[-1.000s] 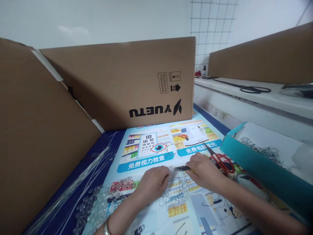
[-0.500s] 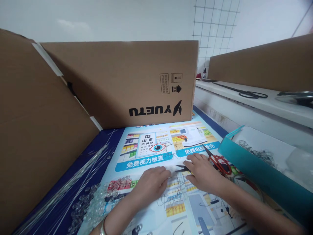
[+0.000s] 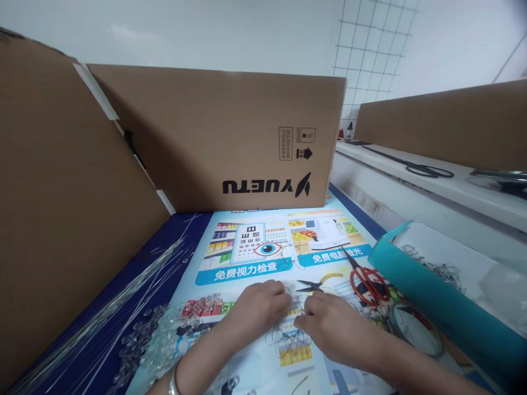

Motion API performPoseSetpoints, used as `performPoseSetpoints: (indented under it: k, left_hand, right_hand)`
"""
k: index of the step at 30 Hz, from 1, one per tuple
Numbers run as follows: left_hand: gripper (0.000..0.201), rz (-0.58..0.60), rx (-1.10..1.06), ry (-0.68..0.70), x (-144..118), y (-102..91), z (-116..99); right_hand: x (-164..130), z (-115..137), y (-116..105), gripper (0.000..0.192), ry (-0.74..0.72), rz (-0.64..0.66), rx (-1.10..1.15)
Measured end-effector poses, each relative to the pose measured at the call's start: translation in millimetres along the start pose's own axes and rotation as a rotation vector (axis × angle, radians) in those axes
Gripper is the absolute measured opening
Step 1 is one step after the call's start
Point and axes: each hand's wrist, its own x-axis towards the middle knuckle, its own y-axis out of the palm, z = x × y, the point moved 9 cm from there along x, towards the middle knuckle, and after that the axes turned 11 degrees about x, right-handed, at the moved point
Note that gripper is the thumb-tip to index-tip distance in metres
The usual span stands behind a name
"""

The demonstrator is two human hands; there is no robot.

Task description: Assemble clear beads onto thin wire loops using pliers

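Note:
My left hand (image 3: 263,307) is closed above the poster, its fingertips curled round thin wire (image 3: 294,334) that spreads in loose loops below them. Close on its right, my right hand (image 3: 329,323) has thumb and fingers drawn together; what lies between them is too small to make out. Just beyond the right knuckles lie pliers (image 3: 315,285) with dark jaws and yellow handles, untouched. Red-handled scissors (image 3: 368,282) rest farther right. Clear beads (image 3: 164,340) are heaped to the left of my left forearm.
Straight wire lengths (image 3: 135,291) lie on the blue tabletop at left. A teal box (image 3: 436,285) with small wire pieces stands at right, near a roll (image 3: 415,329). Cardboard (image 3: 197,137) walls the back and left. A white ledge (image 3: 473,189) runs along the right.
My right hand has let go of the pliers, which now lie on the poster. It has come nearer me and left, beside my left hand. The view has shifted slightly.

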Motion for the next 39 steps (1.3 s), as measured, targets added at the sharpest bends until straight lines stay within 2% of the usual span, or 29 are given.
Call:
performPoseSetpoints:
  k: [5,9,13,18,26,31,39]
  left_hand:
    - [0.022,-0.018,0.027,-0.011,0.3,-3.5,-1.3]
    - [0.022,0.000,0.092,-0.022,0.0,2.1,2.1]
    - [0.023,0.003,0.115,-0.012,-0.8,5.1,5.1]
    - [0.021,0.000,0.045,-0.024,-2.7,3.9,11.5]
    - [0.019,-0.002,-0.078,-0.054,-4.2,0.5,20.1]
    - [0.020,-0.015,-0.113,-0.044,-3.5,3.1,21.8]
    - [0.019,0.013,-0.144,-0.039,-4.5,4.1,19.9]
  right_hand:
    - [1.3,1.2,7.0,0.005,-0.029,0.003,-0.027]
    - [-3.7,0.6,8.6,0.009,-0.027,-0.010,-0.016]
    - [-13.9,-5.7,1.7,0.014,0.007,-0.085,0.045]
    - [-24.5,-24.6,-4.7,0.017,0.109,-0.141,0.115]
    - [-23.8,-33.3,5.6,0.024,0.163,-0.124,0.112]
    - [-21.9,-40.9,3.3,0.027,0.186,-0.212,0.113]
    - [-10.5,-42.8,13.3,0.024,0.154,-0.135,0.037]
